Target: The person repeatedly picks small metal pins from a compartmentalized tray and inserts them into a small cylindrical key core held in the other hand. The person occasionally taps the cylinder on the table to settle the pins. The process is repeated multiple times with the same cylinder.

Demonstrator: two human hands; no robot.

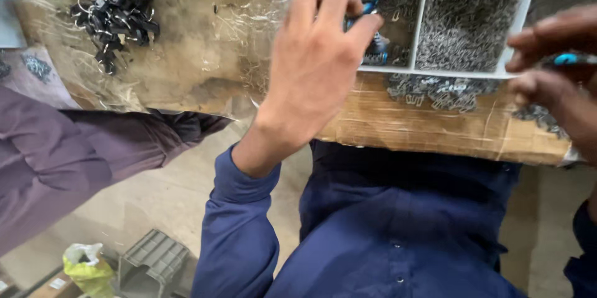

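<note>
My left hand (314, 61) is raised over the edge of a white divided tray (423, 9), fingers pinched together around a small dark and blue part that is mostly hidden behind them. At the right edge my right hand (556, 68) pinches a small blue-tipped piece (569, 59). The tray's compartments hold heaps of small metal clips (466, 21). More loose clips (435, 89) lie on the brown cardboard-covered table just in front of the tray.
A pile of black and metal key-ring parts (115, 9) lies at the table's far left. Another person's purple sleeve (68, 155) reaches in from the left. Below on the floor stand a grey plastic stool (152, 260) and a yellow-green bag (87, 267).
</note>
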